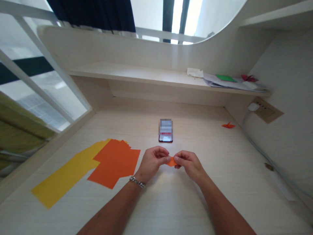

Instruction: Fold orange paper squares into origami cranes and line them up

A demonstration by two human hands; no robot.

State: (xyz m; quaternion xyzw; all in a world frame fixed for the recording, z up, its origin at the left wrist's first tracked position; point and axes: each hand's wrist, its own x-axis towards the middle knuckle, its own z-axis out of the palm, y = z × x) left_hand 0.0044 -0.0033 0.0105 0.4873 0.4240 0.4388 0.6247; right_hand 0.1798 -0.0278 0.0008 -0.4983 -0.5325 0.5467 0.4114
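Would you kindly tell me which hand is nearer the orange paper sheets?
Left. The left hand is close beside the orange paper sheets, while the right hand is farther off.

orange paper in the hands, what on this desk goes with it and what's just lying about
With the job: left hand, right hand, folded orange paper, orange sheets, yellow sheets, orange figure.
Lying about: phone, shelf papers.

I'm pinching a small folded orange paper (171,162) between my left grip (153,161) and my right grip (189,164) over the counter (210,143). Orange sheets (114,163) and yellow sheets (66,173) are lying to the left, a phone (165,130) is lying ahead, and an orange origami figure (228,125) is sitting off to the right.
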